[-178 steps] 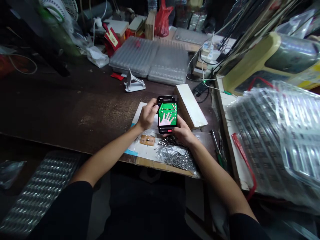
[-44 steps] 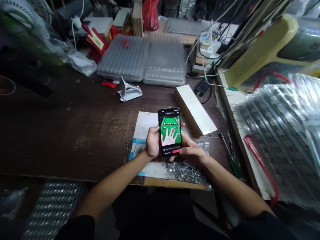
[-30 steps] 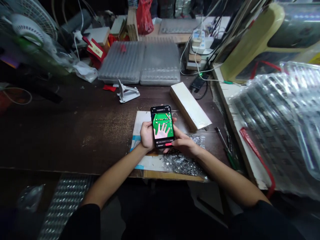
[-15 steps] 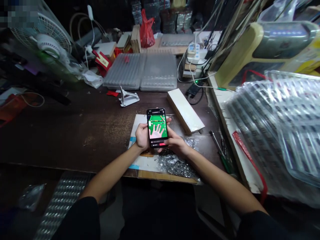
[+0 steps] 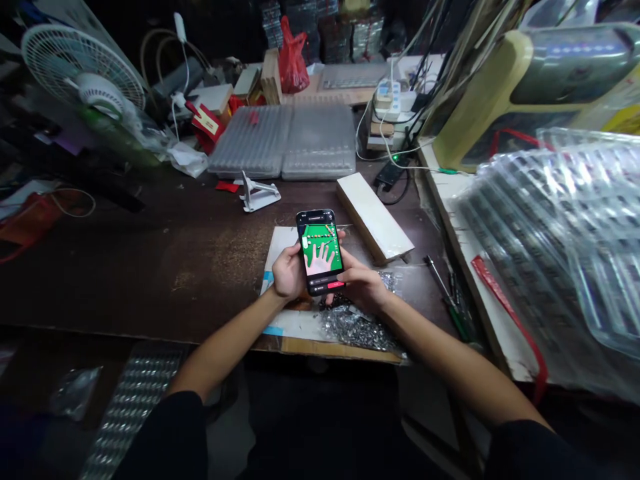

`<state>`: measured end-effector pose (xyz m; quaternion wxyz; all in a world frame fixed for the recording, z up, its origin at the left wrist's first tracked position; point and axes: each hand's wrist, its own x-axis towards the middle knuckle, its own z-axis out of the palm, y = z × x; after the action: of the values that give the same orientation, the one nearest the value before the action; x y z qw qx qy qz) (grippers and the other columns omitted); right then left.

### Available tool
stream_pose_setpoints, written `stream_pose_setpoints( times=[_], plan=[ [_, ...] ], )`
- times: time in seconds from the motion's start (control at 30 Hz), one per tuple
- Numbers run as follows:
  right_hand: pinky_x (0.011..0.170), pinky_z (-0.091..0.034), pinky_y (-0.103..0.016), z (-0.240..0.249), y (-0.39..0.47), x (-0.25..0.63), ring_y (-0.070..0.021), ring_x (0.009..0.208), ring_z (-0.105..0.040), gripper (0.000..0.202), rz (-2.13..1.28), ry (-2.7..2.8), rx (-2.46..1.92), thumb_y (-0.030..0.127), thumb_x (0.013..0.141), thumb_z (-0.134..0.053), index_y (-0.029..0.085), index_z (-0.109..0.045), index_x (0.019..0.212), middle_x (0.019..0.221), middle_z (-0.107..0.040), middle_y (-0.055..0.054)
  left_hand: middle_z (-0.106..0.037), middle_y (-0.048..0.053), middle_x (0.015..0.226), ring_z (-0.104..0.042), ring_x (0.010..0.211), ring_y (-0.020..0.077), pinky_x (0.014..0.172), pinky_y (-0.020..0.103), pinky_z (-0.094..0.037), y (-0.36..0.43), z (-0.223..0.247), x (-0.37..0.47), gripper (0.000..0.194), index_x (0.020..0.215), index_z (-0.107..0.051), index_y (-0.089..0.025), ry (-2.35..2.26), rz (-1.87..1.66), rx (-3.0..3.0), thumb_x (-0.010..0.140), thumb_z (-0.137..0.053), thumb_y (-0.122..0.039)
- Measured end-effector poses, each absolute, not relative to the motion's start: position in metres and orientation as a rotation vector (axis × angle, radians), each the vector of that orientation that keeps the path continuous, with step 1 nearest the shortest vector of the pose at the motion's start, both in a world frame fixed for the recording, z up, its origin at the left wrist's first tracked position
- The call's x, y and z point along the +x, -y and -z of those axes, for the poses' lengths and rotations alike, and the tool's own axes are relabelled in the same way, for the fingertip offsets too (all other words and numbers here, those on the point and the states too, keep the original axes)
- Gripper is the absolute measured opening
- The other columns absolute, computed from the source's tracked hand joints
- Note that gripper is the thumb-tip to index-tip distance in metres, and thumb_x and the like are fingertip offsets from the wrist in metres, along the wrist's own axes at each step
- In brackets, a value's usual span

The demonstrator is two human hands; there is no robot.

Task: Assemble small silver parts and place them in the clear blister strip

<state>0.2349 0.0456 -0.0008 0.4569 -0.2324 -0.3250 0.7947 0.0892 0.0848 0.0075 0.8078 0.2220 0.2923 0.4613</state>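
A smartphone (image 5: 321,253) is held upright over the front of the bench, its lit screen showing a hand on a green pool table. My left hand (image 5: 289,273) grips its left edge, fingers partly hidden behind it. Around the lower right side closes my right hand (image 5: 364,283), with the thumb by the bottom of the screen and fingertips showing past the right edge. Beneath the hands lies a white board (image 5: 280,250) with blue tape. On it rests a clear bag of small dark metal parts (image 5: 357,330), partly covered by my right hand and forearm.
A white-topped block (image 5: 375,217) and a white folding stand (image 5: 257,193) lie beyond the phone. Clear plastic cases (image 5: 320,140) sit at the back. Screwdrivers (image 5: 450,300) lie to the right, beside stacked clear trays (image 5: 550,233). A fan (image 5: 85,67) stands at the left.
The phone and both hands have shifted slightly right in view, and the phone has tilted a little. The grip and the picture on the screen look much the same.
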Motion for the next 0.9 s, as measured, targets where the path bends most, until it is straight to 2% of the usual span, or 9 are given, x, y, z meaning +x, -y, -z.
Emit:
stream_pose_setpoints(
  times=[0.27,0.37,0.47,0.53,0.6,0.73,0.83,0.9],
  plan=[
    [0.059,-0.061,-0.033,0.0,-0.045,0.232,-0.0176,0.07,-0.066,0.079,-1.959,0.85,-0.595,0.02,0.066,-0.063,0.023,-0.043,0.142,0.11,-0.071,-0.004,-0.07,0.017,0.127,-0.059,0.127,0.0426,0.105,0.056,-0.049,-0.082,-0.008,0.088,0.06,0.122,-0.064,-0.011,-0.618,-0.95,0.56,0.077,-0.052,-0.049],
    [0.061,-0.06,-0.034,0.003,-0.049,0.233,-0.0175,0.072,-0.064,0.068,-1.952,0.965,-0.696,0.032,0.075,-0.064,0.026,-0.046,0.141,0.112,-0.07,-0.005,-0.071,0.017,0.123,-0.063,0.123,0.0405,0.102,0.055,-0.052,-0.085,-0.007,0.09,0.06,0.123,-0.064,-0.009,-0.64,-0.968,0.539,0.078,-0.049,-0.046],
    [0.057,-0.054,-0.03,0.004,-0.057,0.242,-0.0165,0.066,-0.061,0.046,-1.785,1.258,-0.924,0.054,0.088,-0.058,0.021,-0.062,0.119,0.09,-0.07,-0.004,-0.073,0.017,0.119,-0.066,0.118,0.0372,0.099,0.053,-0.055,-0.091,-0.01,0.088,0.06,0.128,-0.062,-0.008,-0.67,-0.956,0.49,0.082,-0.043,-0.042],
    [0.058,-0.048,-0.028,0.002,-0.063,0.252,-0.0141,0.061,-0.057,0.048,-1.538,1.455,-1.068,0.06,0.094,-0.048,0.017,-0.068,0.098,0.079,-0.067,-0.004,-0.073,0.018,0.119,-0.068,0.116,0.0351,0.096,0.052,-0.057,-0.096,-0.016,0.083,0.06,0.131,-0.06,-0.007,-0.675,-0.963,0.462,0.086,-0.039,-0.04],
    [0.061,-0.044,-0.027,-0.001,-0.068,0.261,-0.0125,0.061,-0.054,0.049,-1.268,1.568,-1.182,0.055,0.097,-0.043,0.015,-0.07,0.088,0.075,-0.066,-0.003,-0.072,0.018,0.12,-0.069,0.114,0.0332,0.093,0.051,-0.059,-0.099,-0.024,0.074,0.06,0.134,-0.058,-0.007,-0.674,-0.98,0.455,0.09,-0.034,-0.039],
    [0.069,-0.042,-0.028,-0.003,-0.072,0.267,-0.0152,0.071,-0.06,0.029,-0.857,1.725,-1.292,0.035,0.095,-0.052,0.016,-0.072,0.089,0.08,-0.07,-0.004,-0.072,0.018,0.119,-0.072,0.107,0.0304,0.083,0.044,-0.063,-0.09,-0.032,0.042,0.06,0.137,-0.057,-0.009,-0.755,-1.02,0.468,0.097,-0.031,-0.045],
    [0.07,-0.043,-0.029,-0.003,-0.069,0.263,-0.0171,0.076,-0.063,0.023,-0.77,1.886,-1.268,0.027,0.094,-0.053,0.016,-0.072,0.09,0.087,-0.074,-0.006,-0.076,0.018,0.104,-0.076,0.087,0.027,0.07,0.038,-0.064,-0.074,-0.025,0.009,0.061,0.13,-0.06,-0.005,-0.95,-1.068,0.442,0.1,-0.031,-0.05],
    [0.069,-0.043,-0.029,-0.002,-0.065,0.26,-0.0174,0.074,-0.063,0.022,-0.763,1.97,-1.251,0.026,0.094,-0.053,0.016,-0.072,0.092,0.09,-0.075,-0.007,-0.077,0.017,0.094,-0.076,0.078,0.0253,0.068,0.036,-0.063,-0.067,-0.017,-0.013,0.057,0.125,-0.062,-0.003,-1.071,-1.089,0.422,0.102,-0.032,-0.046]
  ],
)
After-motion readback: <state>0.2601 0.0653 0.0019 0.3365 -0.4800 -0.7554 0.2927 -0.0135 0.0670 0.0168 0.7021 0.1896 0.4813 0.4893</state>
